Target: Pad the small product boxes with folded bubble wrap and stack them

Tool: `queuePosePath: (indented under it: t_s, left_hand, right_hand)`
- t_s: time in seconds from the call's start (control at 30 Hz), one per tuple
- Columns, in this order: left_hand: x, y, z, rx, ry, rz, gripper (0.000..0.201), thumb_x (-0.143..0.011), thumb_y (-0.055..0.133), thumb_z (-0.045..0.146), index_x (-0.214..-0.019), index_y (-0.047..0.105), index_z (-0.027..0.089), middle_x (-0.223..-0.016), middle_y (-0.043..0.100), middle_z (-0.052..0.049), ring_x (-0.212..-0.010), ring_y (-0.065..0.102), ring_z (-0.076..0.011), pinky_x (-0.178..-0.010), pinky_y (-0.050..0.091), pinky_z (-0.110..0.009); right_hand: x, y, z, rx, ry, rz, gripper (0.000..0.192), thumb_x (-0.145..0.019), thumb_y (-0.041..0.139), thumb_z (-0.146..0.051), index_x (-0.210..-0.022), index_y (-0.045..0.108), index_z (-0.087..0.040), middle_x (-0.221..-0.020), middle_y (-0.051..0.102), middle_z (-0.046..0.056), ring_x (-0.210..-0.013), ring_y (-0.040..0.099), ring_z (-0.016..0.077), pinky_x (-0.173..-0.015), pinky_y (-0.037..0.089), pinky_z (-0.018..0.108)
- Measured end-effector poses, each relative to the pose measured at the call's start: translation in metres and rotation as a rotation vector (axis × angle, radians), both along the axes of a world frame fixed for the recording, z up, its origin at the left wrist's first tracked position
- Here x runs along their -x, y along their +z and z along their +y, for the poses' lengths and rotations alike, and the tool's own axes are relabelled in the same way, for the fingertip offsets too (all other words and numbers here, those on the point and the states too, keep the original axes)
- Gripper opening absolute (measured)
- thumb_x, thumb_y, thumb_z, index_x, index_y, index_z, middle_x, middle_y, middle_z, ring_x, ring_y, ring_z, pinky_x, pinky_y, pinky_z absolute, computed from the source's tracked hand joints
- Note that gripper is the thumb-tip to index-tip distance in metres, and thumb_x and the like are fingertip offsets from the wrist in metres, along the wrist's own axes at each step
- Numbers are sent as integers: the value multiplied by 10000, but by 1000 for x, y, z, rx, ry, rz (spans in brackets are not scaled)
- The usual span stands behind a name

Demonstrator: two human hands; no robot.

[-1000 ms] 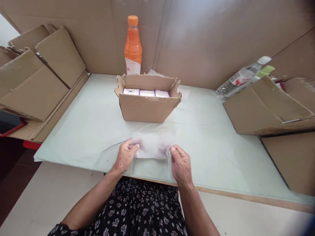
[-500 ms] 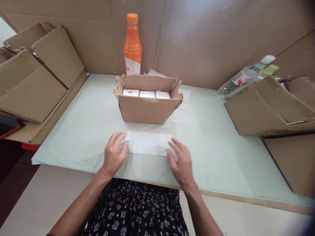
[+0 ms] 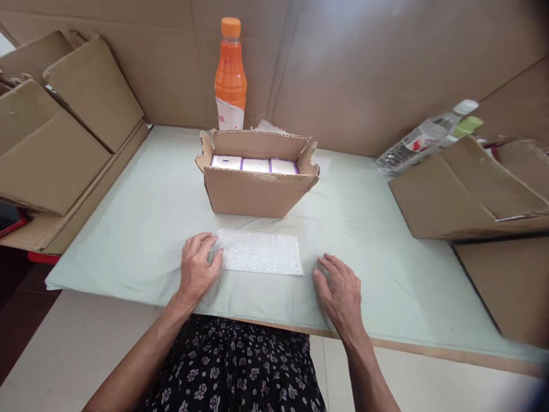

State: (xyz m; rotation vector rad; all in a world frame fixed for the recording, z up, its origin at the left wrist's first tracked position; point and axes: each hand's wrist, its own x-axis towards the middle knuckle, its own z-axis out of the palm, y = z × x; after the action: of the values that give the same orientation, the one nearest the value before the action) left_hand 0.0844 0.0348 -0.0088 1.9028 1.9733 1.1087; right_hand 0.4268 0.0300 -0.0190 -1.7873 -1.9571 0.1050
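Note:
A flat rectangle of clear bubble wrap (image 3: 259,252) lies on the pale green table cover in front of me. My left hand (image 3: 198,266) is at its left end, thumb and fingers apart, with the thumb tip touching the wrap's edge. Off the right end of the wrap, my right hand (image 3: 341,292) rests over the cover, open and holding nothing. Just beyond the wrap stands an open cardboard box (image 3: 251,191). Inside it, white packs with purple edges (image 3: 256,165) sit in a row; their lower parts are hidden.
Behind the box stands an orange drink bottle (image 3: 230,80), with a bit of clear plastic (image 3: 270,127) beside it. Cardboard boxes (image 3: 81,166) line the left side. On the right are another cardboard box (image 3: 454,194) and a leaning clear bottle (image 3: 422,140). A cardboard wall (image 3: 343,68) closes the back.
My right hand has moved off the wrap's right end, to the right and slightly toward me. My left hand has stayed at the left end. The view has shifted slightly.

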Motion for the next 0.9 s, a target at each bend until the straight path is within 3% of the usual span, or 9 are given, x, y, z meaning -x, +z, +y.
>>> queuePosePath:
  t_s: [0.1, 0.2, 0.3, 0.4, 0.5, 0.57, 0.67, 0.77, 0.9]
  left_hand:
    - [-3, -1, 4, 60, 45, 125, 229, -822, 675, 324, -1008, 715, 196, -1147, 664, -150, -1093, 569, -350, -963, 444, -506]
    - [-15, -3, 3, 84, -15, 116, 47, -810, 637, 222, -827, 678, 208, -1093, 684, -128, -1032, 588, -317, -913, 460, -465]
    - [-28, -2, -5, 104, -63, -53, 64, -831, 582, 198, -797, 634, 211, -956, 705, -85, -927, 624, -262, -858, 487, -406]
    - [-31, 10, -14, 194, -79, -300, 120, -873, 577, 257, -946, 660, 211, -809, 690, -27, -778, 647, -198, -738, 515, -311]
    - [-22, 42, -12, 145, -71, -419, 428, -880, 635, 314, -1294, 612, 203, -901, 724, -37, -805, 680, -177, -746, 542, -275]
    - [-14, 75, 1, 2, -111, -406, 521, -902, 636, 316, -1404, 553, 203, -941, 738, -45, -799, 686, -163, -758, 555, -270]
    - [0, 128, 36, -259, -212, -267, 332, -949, 570, 261, -1262, 673, 220, -861, 747, -11, -709, 661, -128, -662, 531, -230]
    - [12, 170, 81, -409, -204, -78, 251, -932, 532, 238, -1018, 764, 196, -927, 761, -32, -791, 669, -145, -742, 533, -257]
    - [24, 194, 134, -138, -232, 79, 237, -816, 540, 181, -865, 772, 183, -705, 693, -20, -659, 610, -159, -640, 472, -273]
  right_hand:
    - [30, 0, 9, -2, 38, 4, 350, -950, 533, -456, -1145, 688, -209, -1332, 651, 152, -1248, 560, 347, -991, 438, 546]
    - [57, -1, 17, 19, 115, 66, 247, -930, 562, -406, -994, 680, -199, -1301, 668, 153, -1203, 591, 346, -965, 457, 538]
    - [60, 1, 16, 56, 123, 214, 189, -926, 563, -389, -902, 644, -220, -1130, 737, 111, -1031, 676, 298, -876, 521, 481]
    - [49, 17, 10, 94, 89, 397, 261, -926, 581, -430, -1087, 647, -234, -949, 753, 63, -813, 708, 229, -717, 572, 377]
    - [41, 57, 15, 43, 125, 492, 460, -930, 615, -411, -1360, 575, -253, -904, 743, 30, -762, 709, 193, -613, 564, 304]
    - [42, 94, 29, -69, 174, 492, 455, -934, 636, -372, -1379, 588, -294, -937, 750, 21, -800, 715, 190, -628, 567, 299]
    - [51, 151, 66, -309, 299, 427, 247, -946, 629, -318, -1170, 730, -324, -970, 760, 18, -814, 710, 186, -716, 573, 327]
    - [64, 191, 116, -420, 362, 327, 213, -956, 586, -291, -1050, 776, -286, -954, 763, 27, -814, 696, 182, -744, 549, 332]
    - [78, 211, 183, -138, 371, 54, 274, -899, 549, -194, -1022, 789, -237, -975, 775, 30, -835, 685, 185, -743, 496, 315]
